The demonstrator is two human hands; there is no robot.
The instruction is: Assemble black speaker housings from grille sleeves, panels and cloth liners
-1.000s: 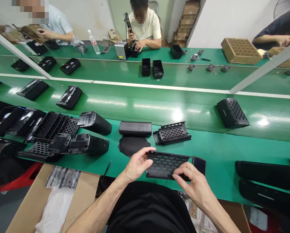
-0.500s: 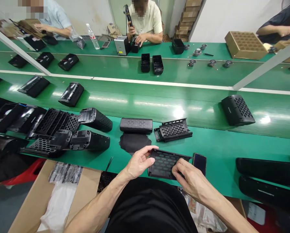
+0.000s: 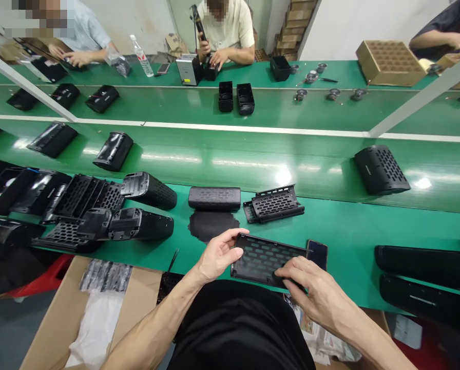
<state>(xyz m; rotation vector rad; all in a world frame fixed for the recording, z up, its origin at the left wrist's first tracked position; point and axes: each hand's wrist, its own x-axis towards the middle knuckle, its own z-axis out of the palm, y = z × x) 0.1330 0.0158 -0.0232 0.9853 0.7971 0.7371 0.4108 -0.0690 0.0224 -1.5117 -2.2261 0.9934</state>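
Observation:
A black perforated speaker grille (image 3: 259, 259) is held up in front of me, its hollow inner side facing up. My left hand (image 3: 220, 256) grips its left end, with the thumb over the inner face and fingers at the far edge. The bent fingers of my right hand (image 3: 307, 282) press on the inside near the right end, the thumb by the near edge. What lies under those fingertips is hidden. Beyond the grille are a piece of black cloth (image 3: 213, 226), a closed-looking grille shell (image 3: 214, 198) and a small stack of grilles (image 3: 275, 204).
Several speaker housings (image 3: 149, 189) and grilles crowd the left of the green bench (image 3: 349, 231). A phone (image 3: 317, 254) lies right of the grille, long black housings (image 3: 426, 267) farther right. Behind runs a green conveyor (image 3: 245, 159) with speakers; co-workers sit across it. An open carton (image 3: 137, 303) stands below left.
My right hand has shifted slightly right along the grille, showing more of its inside. My left hand keeps its hold. The whole view has tilted a little.

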